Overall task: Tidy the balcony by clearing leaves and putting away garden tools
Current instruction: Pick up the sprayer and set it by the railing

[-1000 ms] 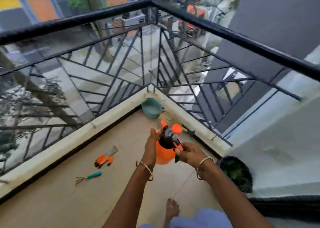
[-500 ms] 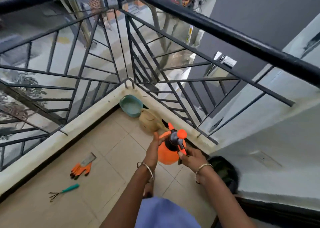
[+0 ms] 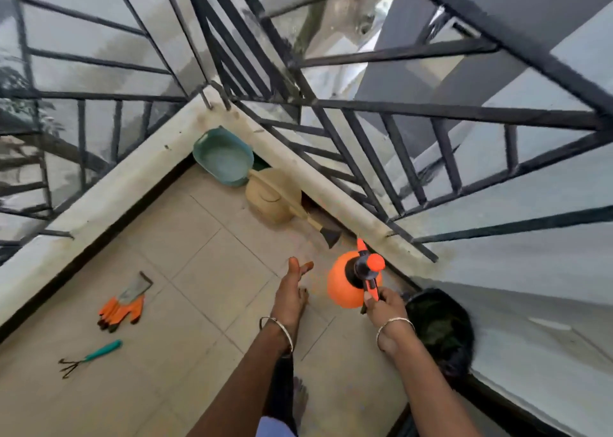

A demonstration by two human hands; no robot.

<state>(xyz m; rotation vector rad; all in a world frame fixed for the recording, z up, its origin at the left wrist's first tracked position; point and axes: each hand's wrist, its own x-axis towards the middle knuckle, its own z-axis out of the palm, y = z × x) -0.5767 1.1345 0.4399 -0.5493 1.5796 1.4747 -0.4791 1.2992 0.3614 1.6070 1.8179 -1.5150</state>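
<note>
An orange spray bottle (image 3: 345, 287) with a black and orange pump head hangs low near the right kerb. My right hand (image 3: 381, 307) grips its trigger handle. My left hand (image 3: 292, 287) is off the bottle, a little to its left, fingers straight. A pair of orange gloves (image 3: 121, 307) lies on the tiled floor at the left. Below the gloves lies a small hand rake with a teal handle (image 3: 89, 358). A beige watering can (image 3: 272, 201) and a teal basin (image 3: 224, 159) sit in the balcony corner.
A black metal railing (image 3: 365, 111) on a pale concrete kerb (image 3: 99, 204) encloses the corner. A black bag of green leaves (image 3: 438, 330) stands at the right by the wall. A dark-bladed tool (image 3: 326, 232) lies beside the watering can. My bare foot (image 3: 300, 400) is below.
My left hand has let go of the spray bottle and moved left. The bottle has gone lower towards the floor by the kerb. The camera has tilted down and closer to the corner.
</note>
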